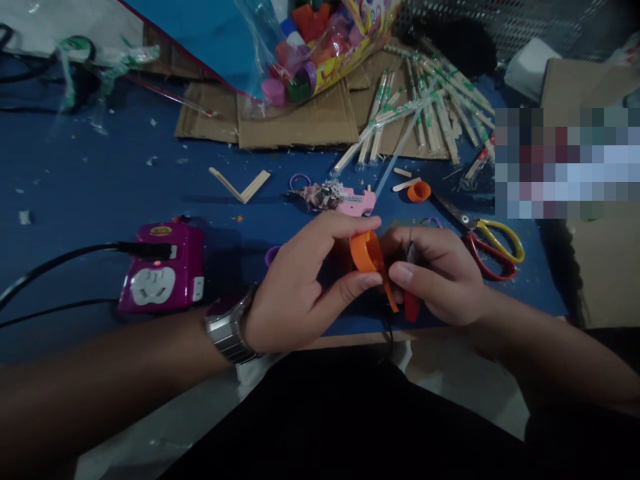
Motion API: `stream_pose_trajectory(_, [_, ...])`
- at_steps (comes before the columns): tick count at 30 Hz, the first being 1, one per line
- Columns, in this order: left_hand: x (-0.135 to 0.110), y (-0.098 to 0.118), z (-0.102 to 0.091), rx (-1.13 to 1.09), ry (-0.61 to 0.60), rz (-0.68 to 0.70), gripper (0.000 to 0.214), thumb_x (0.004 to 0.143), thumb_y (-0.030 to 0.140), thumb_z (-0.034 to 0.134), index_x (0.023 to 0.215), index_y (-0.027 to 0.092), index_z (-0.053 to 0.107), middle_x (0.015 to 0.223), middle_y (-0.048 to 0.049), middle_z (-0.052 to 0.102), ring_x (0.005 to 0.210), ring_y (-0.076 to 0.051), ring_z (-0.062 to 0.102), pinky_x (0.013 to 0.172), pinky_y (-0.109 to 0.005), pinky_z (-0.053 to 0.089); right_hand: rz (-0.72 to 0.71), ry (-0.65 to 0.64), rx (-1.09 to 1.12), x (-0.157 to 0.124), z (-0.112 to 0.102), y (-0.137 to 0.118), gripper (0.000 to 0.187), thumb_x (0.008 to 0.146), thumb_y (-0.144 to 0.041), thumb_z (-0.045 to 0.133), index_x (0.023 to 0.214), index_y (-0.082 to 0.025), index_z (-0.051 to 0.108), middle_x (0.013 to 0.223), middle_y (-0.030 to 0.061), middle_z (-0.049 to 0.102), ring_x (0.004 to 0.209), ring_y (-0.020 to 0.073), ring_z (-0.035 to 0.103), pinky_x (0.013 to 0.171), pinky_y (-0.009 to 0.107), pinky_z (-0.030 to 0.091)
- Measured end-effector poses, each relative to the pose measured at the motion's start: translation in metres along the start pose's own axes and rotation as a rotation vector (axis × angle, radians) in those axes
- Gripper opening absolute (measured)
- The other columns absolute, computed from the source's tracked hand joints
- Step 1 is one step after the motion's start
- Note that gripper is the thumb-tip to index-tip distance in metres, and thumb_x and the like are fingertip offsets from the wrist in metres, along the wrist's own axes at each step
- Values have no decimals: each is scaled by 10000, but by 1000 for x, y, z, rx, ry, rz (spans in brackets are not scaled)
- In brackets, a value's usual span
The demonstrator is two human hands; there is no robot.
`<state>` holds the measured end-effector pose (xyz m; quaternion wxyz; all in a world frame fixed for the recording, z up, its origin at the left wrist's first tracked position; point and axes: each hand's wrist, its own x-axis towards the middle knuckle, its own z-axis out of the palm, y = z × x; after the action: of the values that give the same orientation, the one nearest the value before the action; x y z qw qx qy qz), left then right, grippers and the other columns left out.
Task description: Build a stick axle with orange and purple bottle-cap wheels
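The left hand (300, 283) is half curled, with thumb and forefinger pinched on one orange cap (364, 252). A thin orange strip hangs down from the cap. The right hand (437, 273) is just beside it, almost touching, fingers folded tight round one red-handled tool (413, 305). I cannot make out the tool's working end from here. Both hands hover above the near edge of the blue counter (100, 187), and there is a steel watch (231, 328) on the left wrist.

Close around them I count three purple rings: one (273, 255) half hidden by the left hand, one (431, 220) behind the right, and one (300, 181) further back. A second orange cap (419, 191) sits on the counter beyond the right hand. Next to it is one pink glue gun (356, 201), and one pair of scissors (487, 243) lies near the right-hand edge. Two craft sticks (240, 187) are joined in a V.

To the left there is open blue surface, broken only by one magenta socket block (160, 270) with its black cable plugged in. The far side is crowded. Flat cardboard (300, 123) lies there under a plastic bag of coloured caps (320, 47), and beside it is a heap of wrapped chopsticks (433, 107), too many to count.
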<state>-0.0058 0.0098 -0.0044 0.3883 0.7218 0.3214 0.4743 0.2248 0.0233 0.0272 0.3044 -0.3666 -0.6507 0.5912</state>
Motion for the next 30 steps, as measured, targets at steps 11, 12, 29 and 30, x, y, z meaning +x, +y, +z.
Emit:
stream_pose_trajectory(11, [2,0,-2,148,-113,21,323,1150,422,585,1278,131,638,1139,-94,741,996,-203,703,889,-357,570,-28,37,-134,1,4,-2,259,1001,-322,828,832,-210,667,658,-51,676,553,93,574,529,232,437])
stream_pose_trajectory(12, [1,1,-2,141,-140,-7,336,1163,435,546,1260,125,631,1097,-84,730,945,-192,686,847,-350,550,-55,16,-155,1,4,-1,253,1006,-298,810,827,-209,656,651,-59,654,543,84,548,527,226,425])
stream_pose_trajectory(29, [-4,8,-1,-641,-307,-401,486,1195,595,399,928,219,552,848,-16,570,753,-165,549,705,-353,497,-196,-271,-101,2,-8,-5,232,1009,-195,727,789,-197,652,669,-50,620,549,62,511,531,197,390])
stream_pose_trajectory(30, [-3,8,-1,-665,-328,-410,487,1192,602,397,935,219,552,852,-17,570,752,-167,549,702,-355,497,-197,-270,-92,2,-8,-5,242,1018,-210,728,788,-198,652,664,-51,615,548,63,510,532,197,390])
